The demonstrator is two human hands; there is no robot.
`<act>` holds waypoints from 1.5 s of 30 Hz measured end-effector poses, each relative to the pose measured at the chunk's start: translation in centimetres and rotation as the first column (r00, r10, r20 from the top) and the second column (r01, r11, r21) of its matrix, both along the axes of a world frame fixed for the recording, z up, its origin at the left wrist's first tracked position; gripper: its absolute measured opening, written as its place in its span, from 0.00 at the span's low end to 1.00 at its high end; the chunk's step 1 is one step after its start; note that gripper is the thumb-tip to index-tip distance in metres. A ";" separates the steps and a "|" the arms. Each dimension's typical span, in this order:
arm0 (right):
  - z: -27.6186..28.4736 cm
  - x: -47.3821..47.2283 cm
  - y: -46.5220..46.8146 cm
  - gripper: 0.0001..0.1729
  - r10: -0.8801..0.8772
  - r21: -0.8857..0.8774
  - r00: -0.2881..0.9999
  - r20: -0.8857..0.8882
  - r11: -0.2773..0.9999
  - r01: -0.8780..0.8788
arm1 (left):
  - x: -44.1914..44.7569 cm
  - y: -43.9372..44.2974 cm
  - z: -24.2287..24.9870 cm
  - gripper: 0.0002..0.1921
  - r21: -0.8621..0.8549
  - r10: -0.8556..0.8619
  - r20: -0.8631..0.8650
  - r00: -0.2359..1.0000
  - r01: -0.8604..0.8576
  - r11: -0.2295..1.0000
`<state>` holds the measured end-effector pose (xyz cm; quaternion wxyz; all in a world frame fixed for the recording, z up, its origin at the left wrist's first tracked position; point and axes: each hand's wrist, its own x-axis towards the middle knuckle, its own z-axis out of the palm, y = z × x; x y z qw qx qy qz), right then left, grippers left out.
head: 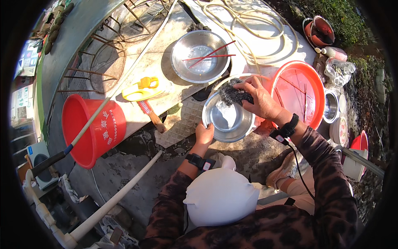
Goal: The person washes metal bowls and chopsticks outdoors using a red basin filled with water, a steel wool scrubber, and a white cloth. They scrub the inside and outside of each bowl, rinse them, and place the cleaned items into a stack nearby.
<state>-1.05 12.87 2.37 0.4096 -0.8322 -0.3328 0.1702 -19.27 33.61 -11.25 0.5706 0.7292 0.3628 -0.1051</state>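
My left hand (204, 134) pinches the near-left rim of a shiny metal basin (217, 119), its thumb on the edge. Over the far rim of that basin, my right hand (259, 96) grips a dark, tangled scouring pad (231, 93). Bright glare covers part of the basin's inner wall. Just right of my right hand stands a red plastic tub (317, 81) with liquid and several thin sticks, probably chopsticks, in it. Farther off, a second metal basin (199, 73) has two red chopsticks (211, 56) crossed over it.
A yellow plastic bottle (146, 91) and a wooden-handled brush (155, 121) lie left of the basin. A red bucket (105, 124) is tipped on its side. Coiled hose (270, 34) lies at the back; pale pipe (118, 199) crosses lower left. Bowls (339, 130) stand at right.
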 end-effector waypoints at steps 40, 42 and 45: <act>-15.0 -8.0 5.4 0.16 0.146 -0.688 0.989 -0.035 0.714 -0.130 | 0.5 -4.3 -3.2 0.10 0.324 0.158 0.129 0.979 -0.192 0.926; -14.9 -8.2 5.6 0.10 -0.036 -0.676 0.980 0.194 0.720 0.160 | 0.4 -4.4 -3.4 0.10 0.269 0.205 0.089 0.975 -0.222 0.937; -14.7 -8.5 6.0 0.09 -0.112 -0.429 0.922 0.370 0.860 0.277 | 0.4 -4.2 -3.4 0.11 0.374 0.141 0.041 0.989 -0.146 0.916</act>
